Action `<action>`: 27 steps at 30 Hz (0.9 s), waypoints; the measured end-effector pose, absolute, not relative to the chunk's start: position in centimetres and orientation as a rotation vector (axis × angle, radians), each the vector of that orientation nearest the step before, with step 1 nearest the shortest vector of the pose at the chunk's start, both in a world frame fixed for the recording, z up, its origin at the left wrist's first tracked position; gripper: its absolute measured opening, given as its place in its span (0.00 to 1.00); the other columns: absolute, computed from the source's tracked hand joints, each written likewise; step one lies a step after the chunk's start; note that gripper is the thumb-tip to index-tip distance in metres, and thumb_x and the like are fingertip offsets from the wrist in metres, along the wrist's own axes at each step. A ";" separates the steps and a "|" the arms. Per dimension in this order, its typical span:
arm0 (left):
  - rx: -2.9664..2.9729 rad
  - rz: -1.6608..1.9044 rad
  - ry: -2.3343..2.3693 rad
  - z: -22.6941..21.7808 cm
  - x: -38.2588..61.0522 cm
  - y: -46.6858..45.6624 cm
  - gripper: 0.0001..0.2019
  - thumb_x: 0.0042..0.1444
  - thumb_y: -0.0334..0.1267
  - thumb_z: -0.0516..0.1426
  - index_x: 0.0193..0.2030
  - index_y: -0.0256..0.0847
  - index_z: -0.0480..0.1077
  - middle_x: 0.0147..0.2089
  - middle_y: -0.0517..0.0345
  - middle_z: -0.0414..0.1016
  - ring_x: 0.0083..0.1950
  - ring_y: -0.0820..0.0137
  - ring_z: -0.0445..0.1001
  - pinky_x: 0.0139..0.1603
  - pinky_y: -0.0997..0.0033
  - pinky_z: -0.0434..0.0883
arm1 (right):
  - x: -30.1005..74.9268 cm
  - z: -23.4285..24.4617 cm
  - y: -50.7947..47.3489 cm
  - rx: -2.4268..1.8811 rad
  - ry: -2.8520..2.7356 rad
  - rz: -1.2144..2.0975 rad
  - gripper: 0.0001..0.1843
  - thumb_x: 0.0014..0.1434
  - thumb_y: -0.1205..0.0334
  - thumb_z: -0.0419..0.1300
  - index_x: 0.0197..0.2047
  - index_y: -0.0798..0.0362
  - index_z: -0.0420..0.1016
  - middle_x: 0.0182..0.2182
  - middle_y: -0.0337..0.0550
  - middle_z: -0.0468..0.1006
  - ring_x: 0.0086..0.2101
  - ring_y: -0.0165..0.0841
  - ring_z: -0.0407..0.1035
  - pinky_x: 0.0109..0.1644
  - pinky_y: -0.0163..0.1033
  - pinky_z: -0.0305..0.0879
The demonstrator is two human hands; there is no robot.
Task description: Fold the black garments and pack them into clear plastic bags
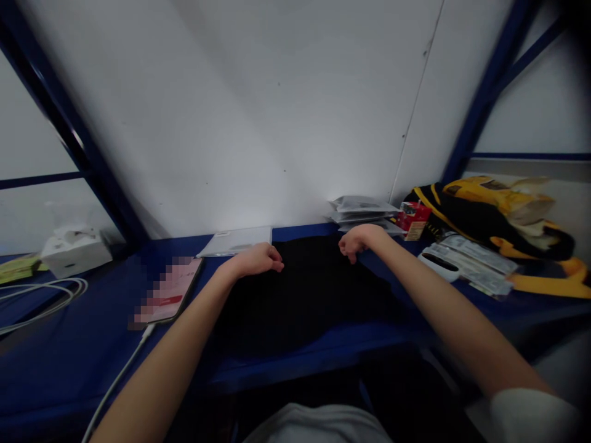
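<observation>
Over a black cloth, left hand and right hand curl (grip state unclear).

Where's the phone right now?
In the head camera view, the phone lies on the blue surface, just left of the person's left hand and the black cloth, with a white cable running from its lower end.

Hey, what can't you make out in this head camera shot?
Head view:
- Phone screen: pixelated, so its content is unreadable.
- Black cloth: too dark to show folds or edges.
- Stacked packets: print too small to read.
- White sleeve: cut off by the bottom edge.
</observation>
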State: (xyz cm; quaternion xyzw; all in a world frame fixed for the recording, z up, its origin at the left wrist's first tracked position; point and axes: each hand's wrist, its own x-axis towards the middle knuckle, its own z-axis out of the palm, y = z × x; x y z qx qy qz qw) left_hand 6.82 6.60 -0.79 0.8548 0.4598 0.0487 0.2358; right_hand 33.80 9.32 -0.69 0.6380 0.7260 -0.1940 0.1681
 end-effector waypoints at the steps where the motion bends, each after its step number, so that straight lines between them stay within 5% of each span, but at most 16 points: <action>1: 2.373 0.129 1.272 -0.9 6.9 6.6 0.11 0.46 0.43 0.54 0.28 0.39 0.73 0.41 0.57 0.74 0.37 0.68 0.70 0.39 0.70 0.63 | 34.1 -0.5 9.3 1.773 2.010 -0.623 0.12 0.36 0.64 0.65 0.28 0.53 0.70 0.21 0.36 0.65 0.25 0.30 0.61 0.27 0.35 0.56; 6: 2.482 0.209 1.360 -1.6 7.4 6.9 0.09 0.46 0.39 0.53 0.31 0.39 0.72 0.34 0.56 0.73 0.34 0.70 0.68 0.34 0.72 0.63 | 35.1 0.2 9.5 1.785 2.032 -0.745 0.12 0.45 0.54 0.61 0.31 0.54 0.69 0.21 0.35 0.61 0.25 0.28 0.59 0.27 0.35 0.56; 14: 2.480 0.152 1.441 -2.2 7.2 6.8 0.06 0.43 0.38 0.56 0.29 0.40 0.68 0.29 0.58 0.69 0.29 0.70 0.65 0.27 0.73 0.59 | 33.6 -0.8 9.3 1.831 1.993 -0.473 0.12 0.39 0.56 0.65 0.23 0.54 0.69 0.20 0.37 0.64 0.26 0.32 0.63 0.28 0.38 0.57; 27: 2.505 0.266 1.275 2.0 6.2 0.3 0.10 0.51 0.44 0.52 0.36 0.43 0.68 0.38 0.58 0.71 0.37 0.69 0.68 0.37 0.72 0.63 | 34.3 1.8 7.7 1.649 2.394 -0.755 0.09 0.44 0.58 0.60 0.29 0.53 0.67 0.20 0.34 0.61 0.22 0.25 0.54 0.24 0.32 0.50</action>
